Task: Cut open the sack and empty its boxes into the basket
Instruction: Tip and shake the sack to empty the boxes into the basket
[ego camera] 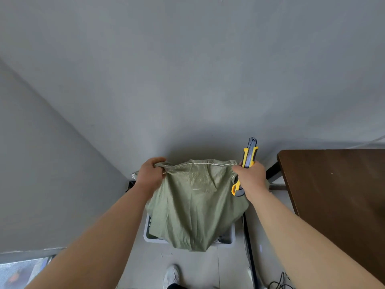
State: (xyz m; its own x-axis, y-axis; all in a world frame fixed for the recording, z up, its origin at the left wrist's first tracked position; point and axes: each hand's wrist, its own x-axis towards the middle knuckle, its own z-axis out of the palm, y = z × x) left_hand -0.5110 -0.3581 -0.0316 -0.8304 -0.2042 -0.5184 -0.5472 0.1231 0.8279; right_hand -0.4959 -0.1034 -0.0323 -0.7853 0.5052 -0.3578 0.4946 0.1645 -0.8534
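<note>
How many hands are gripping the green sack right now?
2. The left hand bunches the sack at its top left corner; the right hand pinches the top right corner while also holding the yellow utility knife.

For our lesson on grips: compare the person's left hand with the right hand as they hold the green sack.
The left hand pinches only the green sack, at its left top corner; the right hand grips the right corner along with a yellow utility knife, which points upward. The left hand bunches the fabric; the right hand's edge stays flatter. Both hold the sack above the basket.
</note>
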